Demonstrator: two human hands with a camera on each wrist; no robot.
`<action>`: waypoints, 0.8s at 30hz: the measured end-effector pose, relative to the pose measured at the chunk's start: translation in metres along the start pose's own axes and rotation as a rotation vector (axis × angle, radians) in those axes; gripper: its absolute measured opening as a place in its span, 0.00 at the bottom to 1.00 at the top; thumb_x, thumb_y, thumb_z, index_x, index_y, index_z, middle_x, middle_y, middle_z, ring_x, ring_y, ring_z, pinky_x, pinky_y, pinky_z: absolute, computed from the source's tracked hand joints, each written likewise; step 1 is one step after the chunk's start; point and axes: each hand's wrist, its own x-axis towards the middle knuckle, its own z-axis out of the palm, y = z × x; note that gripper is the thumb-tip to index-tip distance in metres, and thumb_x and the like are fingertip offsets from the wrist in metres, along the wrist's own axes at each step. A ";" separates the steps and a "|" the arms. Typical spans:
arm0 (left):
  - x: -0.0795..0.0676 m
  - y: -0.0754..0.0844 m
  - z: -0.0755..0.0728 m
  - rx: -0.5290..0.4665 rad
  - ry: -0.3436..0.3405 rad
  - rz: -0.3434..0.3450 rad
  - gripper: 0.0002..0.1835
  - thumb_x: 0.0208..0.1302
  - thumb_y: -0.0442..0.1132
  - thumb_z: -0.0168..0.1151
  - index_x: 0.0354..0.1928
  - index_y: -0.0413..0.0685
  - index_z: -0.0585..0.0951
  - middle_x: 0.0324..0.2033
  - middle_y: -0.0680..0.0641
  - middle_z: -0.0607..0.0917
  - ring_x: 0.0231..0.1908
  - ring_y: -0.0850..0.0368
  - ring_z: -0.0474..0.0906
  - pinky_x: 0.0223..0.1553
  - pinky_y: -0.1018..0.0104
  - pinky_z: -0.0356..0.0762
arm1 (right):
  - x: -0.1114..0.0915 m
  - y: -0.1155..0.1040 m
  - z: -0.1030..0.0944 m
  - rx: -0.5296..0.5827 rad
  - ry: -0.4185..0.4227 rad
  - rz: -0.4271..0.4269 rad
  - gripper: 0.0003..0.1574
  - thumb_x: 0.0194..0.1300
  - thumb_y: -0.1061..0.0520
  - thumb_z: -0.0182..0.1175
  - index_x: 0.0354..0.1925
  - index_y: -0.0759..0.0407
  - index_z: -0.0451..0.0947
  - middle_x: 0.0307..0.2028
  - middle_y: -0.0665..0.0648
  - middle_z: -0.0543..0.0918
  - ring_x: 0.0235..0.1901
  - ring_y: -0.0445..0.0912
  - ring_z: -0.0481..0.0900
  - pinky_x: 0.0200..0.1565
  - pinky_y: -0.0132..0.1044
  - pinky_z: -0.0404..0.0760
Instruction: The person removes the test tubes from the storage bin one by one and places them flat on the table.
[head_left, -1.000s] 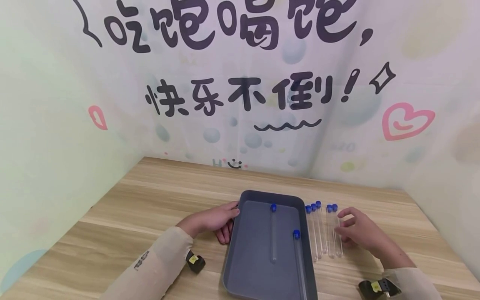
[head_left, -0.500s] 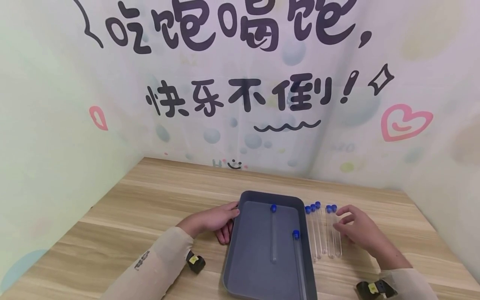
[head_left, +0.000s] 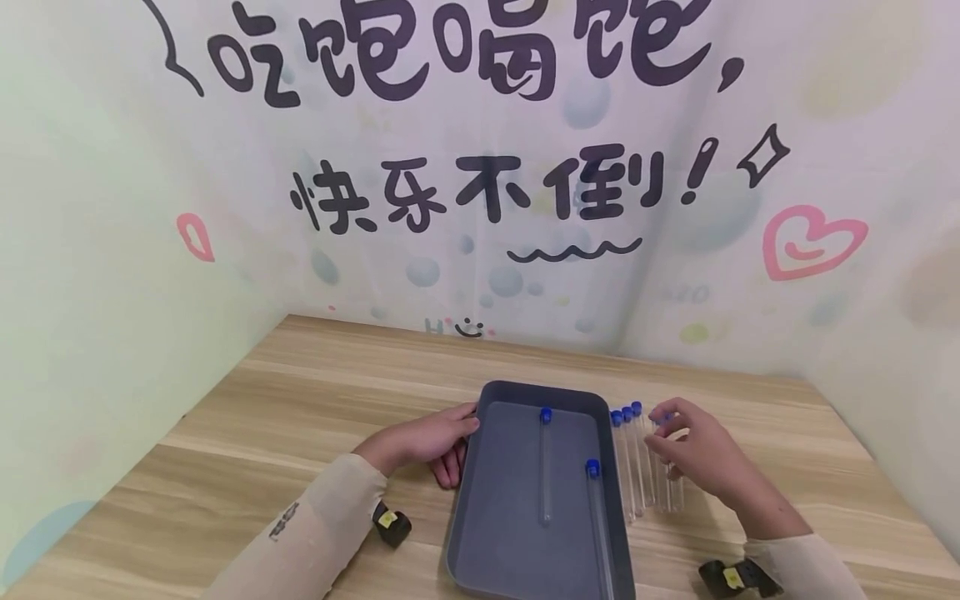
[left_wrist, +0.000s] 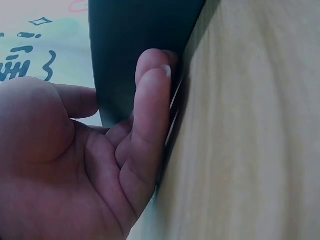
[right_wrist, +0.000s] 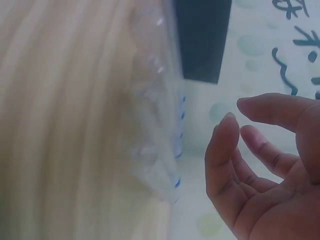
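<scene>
My left hand holds the left side of a grey tray. In the left wrist view its thumb meets the rim and the fingers bend against the outer wall, low by the table. Two clear test tubes with blue caps lie inside, one near the middle and one along the right wall. My right hand hovers over the right end of a row of capped test tubes, partly covering the last ones. Thumb and fingertips stand apart in the right wrist view, with nothing between them.
The test tube row lies on the wooden table close along the tray's right side, caps toward the back. A printed cloth backdrop rises behind the table. Black cameras are strapped at the left wrist and right wrist.
My right hand has moved left, from beside the row to over its rightmost test tubes. My left hand, the tray and the tubes inside stay as they were.
</scene>
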 end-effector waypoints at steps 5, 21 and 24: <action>-0.001 0.000 0.001 -0.001 -0.001 0.004 0.29 0.82 0.45 0.34 0.80 0.59 0.48 0.22 0.41 0.80 0.16 0.54 0.79 0.19 0.60 0.84 | -0.001 -0.018 0.006 0.020 -0.022 -0.036 0.24 0.69 0.60 0.62 0.57 0.68 0.67 0.40 0.64 0.79 0.29 0.49 0.80 0.26 0.41 0.86; 0.000 -0.001 0.000 -0.002 0.000 0.010 0.29 0.82 0.46 0.35 0.80 0.59 0.48 0.22 0.41 0.80 0.16 0.54 0.80 0.19 0.60 0.84 | 0.010 -0.059 0.031 0.050 -0.040 -0.097 0.20 0.68 0.61 0.63 0.55 0.64 0.70 0.40 0.62 0.79 0.30 0.52 0.81 0.28 0.46 0.87; -0.001 0.000 0.000 -0.005 0.001 0.006 0.29 0.82 0.46 0.35 0.80 0.59 0.47 0.22 0.41 0.80 0.15 0.54 0.80 0.19 0.60 0.84 | 0.012 -0.067 0.036 0.054 -0.048 -0.098 0.20 0.68 0.60 0.62 0.55 0.63 0.70 0.41 0.62 0.78 0.31 0.53 0.81 0.28 0.44 0.87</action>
